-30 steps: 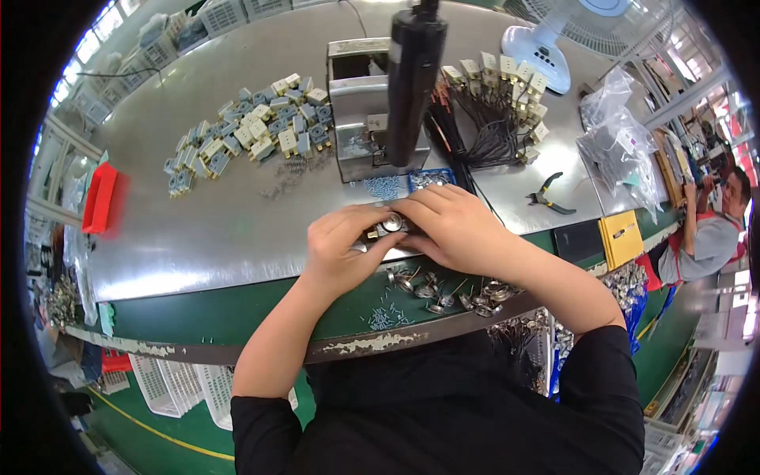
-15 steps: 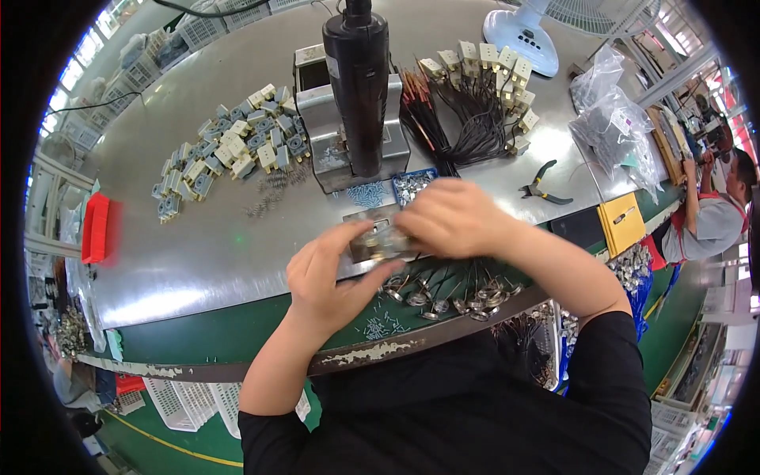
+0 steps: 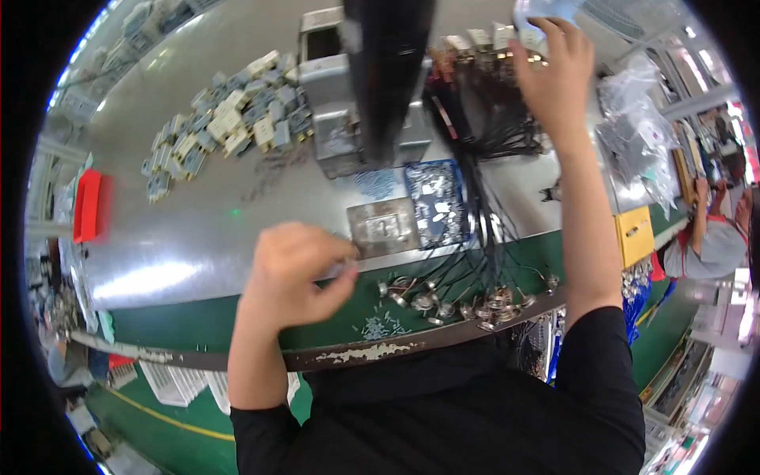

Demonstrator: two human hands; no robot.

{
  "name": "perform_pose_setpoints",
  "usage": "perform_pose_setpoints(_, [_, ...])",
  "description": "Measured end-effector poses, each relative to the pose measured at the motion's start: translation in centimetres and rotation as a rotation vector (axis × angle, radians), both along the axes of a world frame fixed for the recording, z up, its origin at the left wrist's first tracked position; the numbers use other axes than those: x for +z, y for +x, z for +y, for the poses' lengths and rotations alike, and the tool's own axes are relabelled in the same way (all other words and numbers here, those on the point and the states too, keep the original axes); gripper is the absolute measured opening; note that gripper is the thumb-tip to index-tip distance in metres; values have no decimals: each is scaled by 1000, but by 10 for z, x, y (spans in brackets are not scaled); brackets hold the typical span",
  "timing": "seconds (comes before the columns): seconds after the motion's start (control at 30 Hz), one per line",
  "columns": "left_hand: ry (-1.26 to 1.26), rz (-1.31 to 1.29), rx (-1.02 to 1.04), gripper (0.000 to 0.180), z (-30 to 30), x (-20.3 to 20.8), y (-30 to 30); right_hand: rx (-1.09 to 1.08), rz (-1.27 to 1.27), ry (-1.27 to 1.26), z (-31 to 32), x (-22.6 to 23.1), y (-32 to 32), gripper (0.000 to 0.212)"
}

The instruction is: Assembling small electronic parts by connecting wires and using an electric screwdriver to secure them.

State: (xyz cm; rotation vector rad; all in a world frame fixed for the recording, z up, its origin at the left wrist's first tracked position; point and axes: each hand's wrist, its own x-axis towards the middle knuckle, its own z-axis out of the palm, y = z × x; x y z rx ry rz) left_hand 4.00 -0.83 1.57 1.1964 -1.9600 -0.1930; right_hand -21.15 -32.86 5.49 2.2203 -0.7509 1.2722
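Above the near left side of the worktop, my left hand (image 3: 293,269) is closed in a pinch; a small greyish piece shows between thumb and fingers, too blurred to name. Beside it lies a square metal plate fixture (image 3: 364,229) with nothing of mine on it. A blue tray (image 3: 462,202) of small shiny metal parts adjoins the plate. Stretched to the far right, my right hand (image 3: 558,79) has its fingers apart, over cream connector blocks (image 3: 503,36) on a bundle of black wires (image 3: 499,119). Round metal parts with wires (image 3: 423,302) lie along the near edge.
A black cylinder (image 3: 388,71) on a metal machine stands at the centre. Left of it are piled grey and cream blocks (image 3: 229,123); a red bin (image 3: 87,206) stands far left. Pliers (image 3: 548,193), a plastic bag (image 3: 633,119), and another person (image 3: 697,253) are to the right.
My hands have parted from over the metal fixture. The left drew back leftward with a small piece; the right reached far right to the wired connectors. The view has shifted slightly.
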Motion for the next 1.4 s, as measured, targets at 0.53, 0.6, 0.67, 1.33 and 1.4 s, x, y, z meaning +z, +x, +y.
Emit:
perform_pose_setpoints(0.53, [487,-32,353,11,-11,-20,12,414,136,740,117,24,-48,8])
perform_pose_setpoints(0.6, [396,-60,461,7,-20,-23,7,420,120,739,116,24,-50,7])
perform_pose_setpoints(0.67, [310,-97,510,8,-28,-27,1,436,159,823,120,27,-49,7])
perform_pose_setpoints(1.33, [6,283,-104,19,-13,-23,-25,784,389,1001,115,-29,-47,14])
perform_pose_setpoints(1.4, [2,271,-150,28,-14,-22,-26,799,334,1004,114,-26,-48,14])
